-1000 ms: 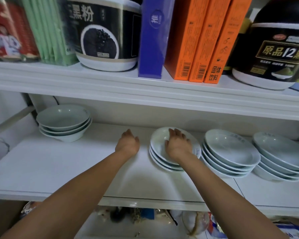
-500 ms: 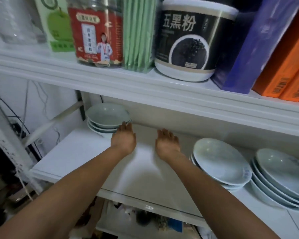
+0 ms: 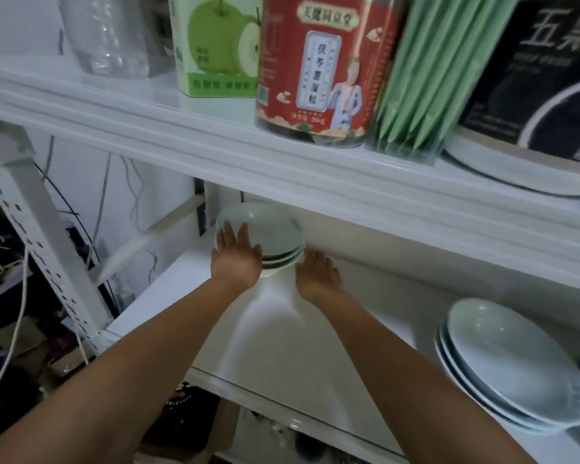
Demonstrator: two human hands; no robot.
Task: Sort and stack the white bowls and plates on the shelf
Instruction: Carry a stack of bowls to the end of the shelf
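1. Head view: the left hand (image 3: 236,259) is laid with straight fingers on the near rim of the stacked bowls (image 3: 275,229); nothing is gripped.
2. The right hand (image 3: 318,274) is held relaxed just right of them, over the shelf (image 3: 282,336); contact cannot be told.
3. Far right, stacked plates (image 3: 516,373) are set on it.
4. Overhead, a black tub (image 3: 556,78) is marked "五".

My only view, a wide-angle head camera close before the lower shelf (image 3: 282,346), tilted forward and down.
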